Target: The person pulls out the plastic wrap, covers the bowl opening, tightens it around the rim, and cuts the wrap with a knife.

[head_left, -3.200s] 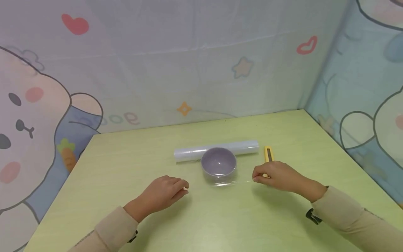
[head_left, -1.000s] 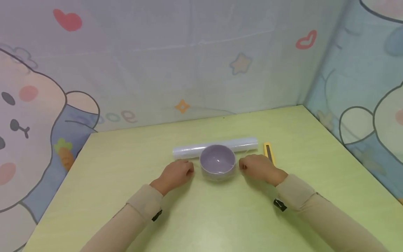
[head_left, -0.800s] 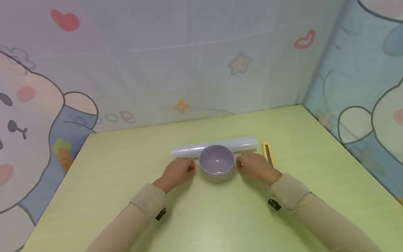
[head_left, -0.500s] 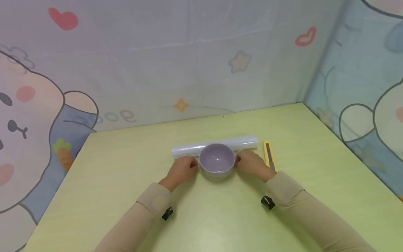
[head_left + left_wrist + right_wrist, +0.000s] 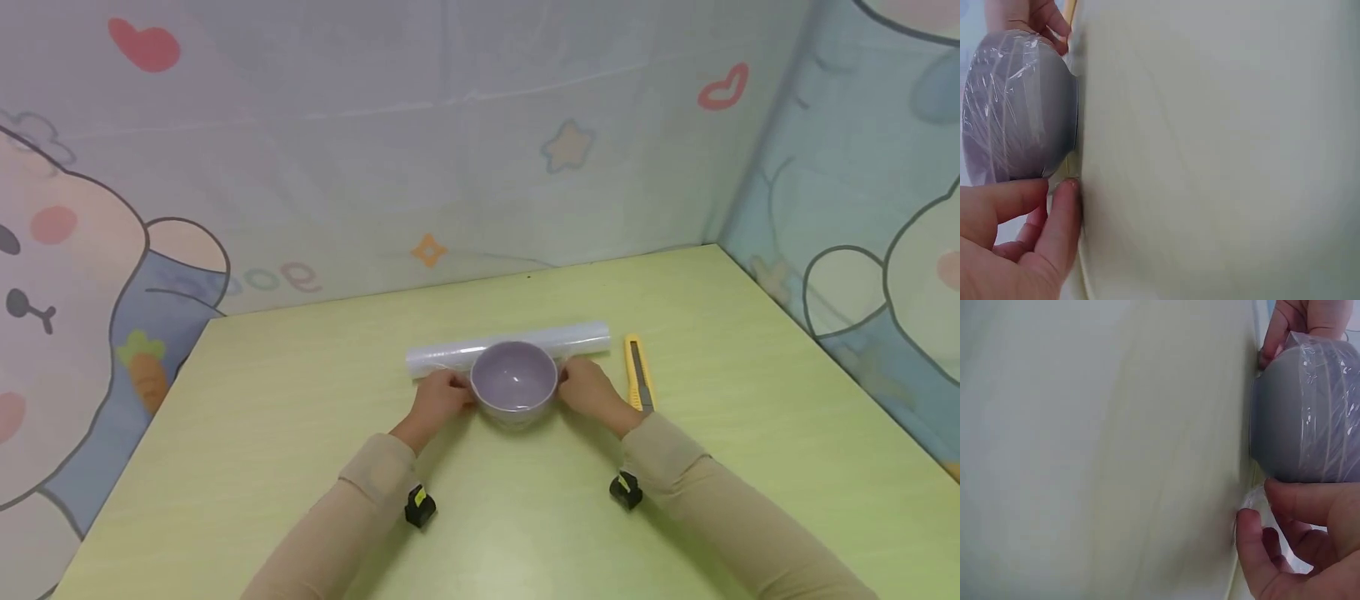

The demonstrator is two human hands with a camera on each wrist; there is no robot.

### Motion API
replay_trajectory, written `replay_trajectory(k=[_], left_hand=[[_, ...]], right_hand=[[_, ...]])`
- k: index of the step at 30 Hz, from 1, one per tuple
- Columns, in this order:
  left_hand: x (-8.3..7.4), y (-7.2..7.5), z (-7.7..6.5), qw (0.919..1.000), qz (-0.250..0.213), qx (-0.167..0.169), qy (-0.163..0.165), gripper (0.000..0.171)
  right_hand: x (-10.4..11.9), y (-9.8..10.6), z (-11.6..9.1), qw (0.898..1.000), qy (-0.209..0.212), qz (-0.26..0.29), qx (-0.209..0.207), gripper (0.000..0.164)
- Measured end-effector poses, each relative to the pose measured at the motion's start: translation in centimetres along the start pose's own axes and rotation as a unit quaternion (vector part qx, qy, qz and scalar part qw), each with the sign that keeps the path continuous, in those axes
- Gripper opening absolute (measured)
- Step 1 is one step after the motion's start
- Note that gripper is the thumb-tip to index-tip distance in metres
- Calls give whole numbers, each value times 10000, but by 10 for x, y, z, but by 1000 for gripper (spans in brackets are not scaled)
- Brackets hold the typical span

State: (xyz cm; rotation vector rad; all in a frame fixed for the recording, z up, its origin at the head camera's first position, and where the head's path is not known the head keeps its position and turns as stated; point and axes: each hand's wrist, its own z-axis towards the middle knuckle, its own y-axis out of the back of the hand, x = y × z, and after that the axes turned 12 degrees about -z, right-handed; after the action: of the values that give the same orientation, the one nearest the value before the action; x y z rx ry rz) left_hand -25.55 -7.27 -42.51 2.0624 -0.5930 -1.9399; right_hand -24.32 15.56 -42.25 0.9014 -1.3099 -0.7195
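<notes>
Left sleeve (image 5: 318,537): long, plain beige
Left cuff (image 5: 378,468): wide band, same beige
Left wrist unit (image 5: 421,511): small black block, yellow-green patch (image 5: 420,496)
Right sleeve (image 5: 750,529): matching beige, creased behind the cuff
Right cuff (image 5: 663,452): wide beige band
Right wrist unit (image 5: 627,495): small, black, with a narrow yellow-green strip (image 5: 624,482)
Left hand (image 5: 437,402): bare
Right hand (image 5: 591,392): bare

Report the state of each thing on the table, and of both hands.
Bowl: upright, covered.
Film: drawn over the bowl and partway down its side, wrinkled.
Roll: lying behind the bowl.
Cutter: lying flat; blade position unclear.
Left hand: beside the bowl, apparently gripping film.
Right hand: opposite, gripping film.
</notes>
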Motion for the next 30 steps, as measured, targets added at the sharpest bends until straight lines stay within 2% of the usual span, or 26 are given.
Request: replay_trajectory(k=[3,5,9,12,14,19,20,21,23,26,30], left_hand=[[1,-3,0,9977,-666,-20,156,15],[2,-5,0,9921,-1219,-30,279,17],[1,-10,-1,9676,-2485,127,433,22],[-1,-13,-2,9507,-3066,229,414,25],[-2,-15,-2,9446,-3250,224,410,26],[-1,-16,-2,9337,-3539,182,520,29],[-1,-17,-2,9312,-3597,174,566,30],[-1,-17,-3,9294,-3636,163,604,31],[-2,-16,-5,9273,-3685,154,643,32],[-4,-16,-7,9262,-3712,73,653,30],[-7,-17,-8,9321,-3577,-51,574,23]], right_hand=[[-2,-2,2,9999,6,103,-1,11],[-4,-4,3,9997,-83,231,73,17],[-9,-8,5,9951,-268,914,260,29],[-12,-10,7,9848,-374,1660,342,31],[-12,-11,7,9722,-493,2253,392,29],[-10,-10,0,9124,-875,3929,739,33],[-10,-10,-1,9017,-921,4141,838,35],[-9,-8,-3,8968,-937,4229,905,38],[-8,-6,-5,8943,-930,4263,992,40],[-5,-4,-8,8987,-811,4170,1092,42],[-3,-3,-9,8989,-822,4159,1106,42]])
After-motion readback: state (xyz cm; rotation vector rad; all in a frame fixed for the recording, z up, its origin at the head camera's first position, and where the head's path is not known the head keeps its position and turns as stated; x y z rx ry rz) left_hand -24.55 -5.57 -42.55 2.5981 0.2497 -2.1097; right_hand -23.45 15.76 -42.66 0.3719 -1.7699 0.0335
